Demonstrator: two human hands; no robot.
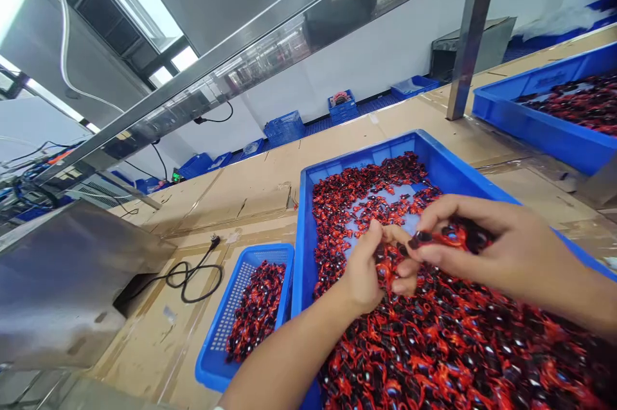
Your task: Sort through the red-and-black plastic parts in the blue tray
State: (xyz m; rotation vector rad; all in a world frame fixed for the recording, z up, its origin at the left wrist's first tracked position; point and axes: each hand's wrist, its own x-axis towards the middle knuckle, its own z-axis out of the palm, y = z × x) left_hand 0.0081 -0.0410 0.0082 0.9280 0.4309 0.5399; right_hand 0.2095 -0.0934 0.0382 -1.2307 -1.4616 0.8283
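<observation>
Bright overhead light, wide-angle bending at edges.

Both hands, left hand (364, 272) beside right hand (475, 246), over big bin (303, 230) of small parts (434, 339); perforated basket (219, 339) left of it, another bin (540, 124) behind right.

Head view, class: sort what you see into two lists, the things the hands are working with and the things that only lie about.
In use:
left hand
right hand, holding a bunch of red and black parts
large blue tray of the same parts
small blue basket holding some too

Lying about:
black cable
metal box
second blue tray
steel post
</observation>
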